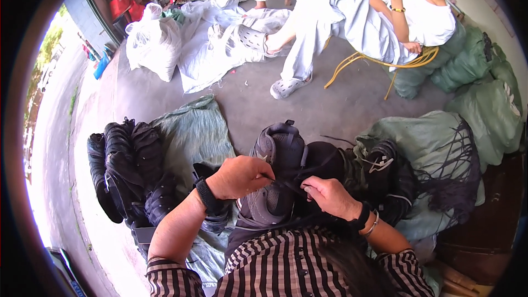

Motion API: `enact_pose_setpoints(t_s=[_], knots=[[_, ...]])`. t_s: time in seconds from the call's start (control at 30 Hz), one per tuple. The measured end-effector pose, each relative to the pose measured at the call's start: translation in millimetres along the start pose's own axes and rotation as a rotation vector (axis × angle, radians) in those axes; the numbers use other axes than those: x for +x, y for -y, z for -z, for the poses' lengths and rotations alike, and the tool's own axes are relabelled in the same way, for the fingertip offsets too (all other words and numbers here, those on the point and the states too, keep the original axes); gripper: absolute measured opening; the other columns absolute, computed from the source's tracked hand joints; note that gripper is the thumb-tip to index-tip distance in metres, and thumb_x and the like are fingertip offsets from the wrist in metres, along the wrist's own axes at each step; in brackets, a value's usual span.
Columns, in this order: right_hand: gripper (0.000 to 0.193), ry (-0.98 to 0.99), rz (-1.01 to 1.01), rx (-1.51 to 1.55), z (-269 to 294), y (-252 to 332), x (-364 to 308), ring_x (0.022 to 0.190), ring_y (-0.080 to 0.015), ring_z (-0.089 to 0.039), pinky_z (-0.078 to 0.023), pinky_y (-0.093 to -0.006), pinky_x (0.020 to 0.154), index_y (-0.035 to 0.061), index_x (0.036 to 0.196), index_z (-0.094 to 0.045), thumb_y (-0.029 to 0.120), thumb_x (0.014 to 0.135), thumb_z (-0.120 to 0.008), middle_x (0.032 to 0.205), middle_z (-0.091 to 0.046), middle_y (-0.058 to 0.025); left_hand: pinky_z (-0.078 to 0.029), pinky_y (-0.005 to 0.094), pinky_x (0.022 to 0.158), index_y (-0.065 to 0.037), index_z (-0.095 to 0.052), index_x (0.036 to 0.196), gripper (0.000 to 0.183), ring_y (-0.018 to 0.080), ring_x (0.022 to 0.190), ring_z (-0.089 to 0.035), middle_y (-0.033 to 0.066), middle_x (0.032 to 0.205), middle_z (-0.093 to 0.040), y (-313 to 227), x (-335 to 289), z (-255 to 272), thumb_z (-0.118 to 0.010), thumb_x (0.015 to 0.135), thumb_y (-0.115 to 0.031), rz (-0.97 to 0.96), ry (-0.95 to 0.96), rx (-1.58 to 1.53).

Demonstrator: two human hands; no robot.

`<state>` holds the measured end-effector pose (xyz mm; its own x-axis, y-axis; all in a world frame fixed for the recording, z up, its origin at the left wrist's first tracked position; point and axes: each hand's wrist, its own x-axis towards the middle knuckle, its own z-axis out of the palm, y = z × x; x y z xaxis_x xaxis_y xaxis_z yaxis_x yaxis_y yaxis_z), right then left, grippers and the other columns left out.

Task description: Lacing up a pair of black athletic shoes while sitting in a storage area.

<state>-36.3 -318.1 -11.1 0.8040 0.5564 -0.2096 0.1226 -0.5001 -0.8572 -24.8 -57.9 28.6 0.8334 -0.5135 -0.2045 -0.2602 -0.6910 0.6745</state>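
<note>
The left hand [235,178] is reaching in from the left and the right hand [331,196] from the right, and both are meeting over the dark laces [292,180] in front of the striped shirt [275,258]. The left grip is closing narrowly, thumb against finger, on a piece of these laces; the right grip is pinching another part just as narrowly, its fingertips pointing left and far. A short span of lace is lying between the two grips.

The grey-and-black shoe [281,146] is sitting at the near middle of the scene, beneath and just beyond the hands. Its long axis is running near to far, leaning slightly right at its far end, so it is lying roughly crosswise to the line joining the two grips. The left hand is overlapping the shoe's left side and is the nearer one to it; the right hand is standing just off to its right, in front of a darker item whose shape is hard to tell.

On the left, a row of dark shoes [129,159] is resting beside a green woven sack [201,129]. On the right, a tangle of dark cords [454,179] is draping over green sacking [415,126]. Farther off, a person [423,11] is sitting on a yellow-framed chair [421,61].
</note>
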Motion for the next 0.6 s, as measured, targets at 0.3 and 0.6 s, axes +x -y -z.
enact_pose_setpoints(t_s=[0.3,0.6], knots=[[0.013,0.015,0.105,-0.032,0,-5,-1,0.07,-0.0312,-0.064,-0.049,-0.034,0.061,0.0027,0.092,-0.063,0.013,0.084,-0.063,0.076,-0.065,-0.0152,-0.041,0.0211,0.063,0.001,-0.064,0.092,0.023,0.0058,0.067,-0.055,0.0,0.073,-0.065,27,10,-1,-0.057,0.093,-0.021,0.254,0.159,-0.645],[0.013,0.009,0.115,-0.011,8,-7,-5,0.068,-0.0278,-0.064,-0.049,-0.0312,0.06,0.0019,0.091,-0.063,0.011,0.082,-0.066,0.077,-0.064,-0.0156,-0.032,0.0159,0.052,-0.006,-0.063,0.092,0.021,0.0012,0.056,-0.042,-0.0018,0.075,-0.064,57,-3,-16,-0.06,0.092,-0.027,0.317,0.248,-1.173]])
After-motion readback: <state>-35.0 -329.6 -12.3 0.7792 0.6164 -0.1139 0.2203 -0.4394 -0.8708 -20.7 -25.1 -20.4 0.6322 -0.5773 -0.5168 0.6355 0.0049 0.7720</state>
